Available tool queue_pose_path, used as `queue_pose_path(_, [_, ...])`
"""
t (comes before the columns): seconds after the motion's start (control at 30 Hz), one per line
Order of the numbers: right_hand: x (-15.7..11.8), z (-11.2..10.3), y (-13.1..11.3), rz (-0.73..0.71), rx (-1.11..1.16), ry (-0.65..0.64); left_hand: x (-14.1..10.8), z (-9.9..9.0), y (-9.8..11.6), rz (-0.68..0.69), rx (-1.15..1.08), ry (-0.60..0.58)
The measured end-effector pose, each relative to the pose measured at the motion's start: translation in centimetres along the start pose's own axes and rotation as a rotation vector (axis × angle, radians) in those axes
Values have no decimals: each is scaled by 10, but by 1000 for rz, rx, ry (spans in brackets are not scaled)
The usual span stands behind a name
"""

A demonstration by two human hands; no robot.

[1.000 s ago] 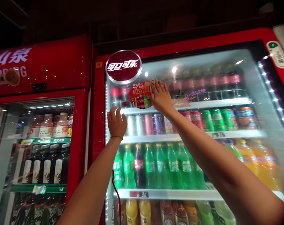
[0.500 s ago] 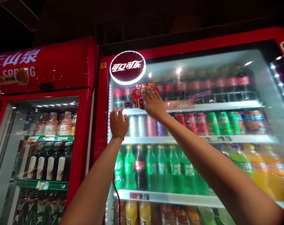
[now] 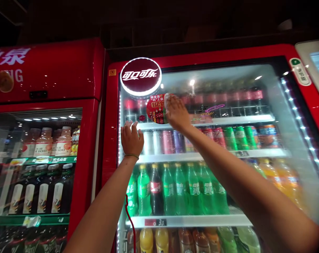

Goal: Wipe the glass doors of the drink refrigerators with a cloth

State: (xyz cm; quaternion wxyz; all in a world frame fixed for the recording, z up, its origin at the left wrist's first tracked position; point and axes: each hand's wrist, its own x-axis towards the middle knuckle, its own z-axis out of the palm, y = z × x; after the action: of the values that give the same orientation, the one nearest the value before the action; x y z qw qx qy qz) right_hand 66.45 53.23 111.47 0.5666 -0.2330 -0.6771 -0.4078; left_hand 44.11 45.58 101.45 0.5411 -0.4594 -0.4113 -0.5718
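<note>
My right hand presses a small, whitish, crumpled cloth against the glass door of a red drinks fridge. Most of the cloth is hidden beneath the fingers. Just left of it is a round red promotional sticker on the glass, its right edge partly covered by the hand. Lower and to the left, my left hand rests with spread fingers near the left edge of the door, holding nothing. A thin band circles that wrist.
Above my hands glows a round lit logo sign. Behind the glass, shelves hold cans and green bottles. A red cord hangs by the door's left side. Another red drinks fridge stands to the left.
My right hand has moved right across the sticker with the cloth, uncovering more of its print. My left hand stays in the same place on the door. The view has shifted slightly right.
</note>
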Motion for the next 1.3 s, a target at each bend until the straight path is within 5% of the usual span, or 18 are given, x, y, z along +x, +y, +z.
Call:
queue_pose_path(0.17, [-8, -5, -31, -304, 27, -214, 1, -5, -8, -45, -100, -44])
queue_pose_path(0.33, [23, 10, -69, -24, -7, -84, 2, -11, -20, -143, -178, 78])
queue_pose_path(0.43, [28, 24, -109, -250, 36, -135, 3, -18, -28, -279, -261, 156])
queue_pose_path(0.53, [29, 25, -113, -533, 81, -227, 4, -22, -37, -335, -400, 205])
queue_pose_path(0.67, [49, 28, -103, -450, 73, -182, -1, -24, -46, -262, -545, 190])
queue_pose_path(0.77, [59, 43, -134, -299, 65, -81, -5, -32, -60, -206, -540, 130])
queue_pose_path(0.87, [47, 51, -162, -444, 99, -112, -9, -47, -85, -90, -453, 57])
queue_pose_path(0.97, [36, 46, -155, -590, 107, -180, -11, -59, -113, 20, -291, -12])
queue_pose_path(1.07, [49, 45, -152, -427, 52, -143, -10, -62, -128, 45, -157, -77])
queue_pose_path(1.17, [70, 53, -180, -254, 26, -73, -9, -62, -132, 63, -121, -113])
queue_pose_path(1.3, [60, 53, -191, -441, 50, -144, -9, -64, -135, 92, -116, -104])
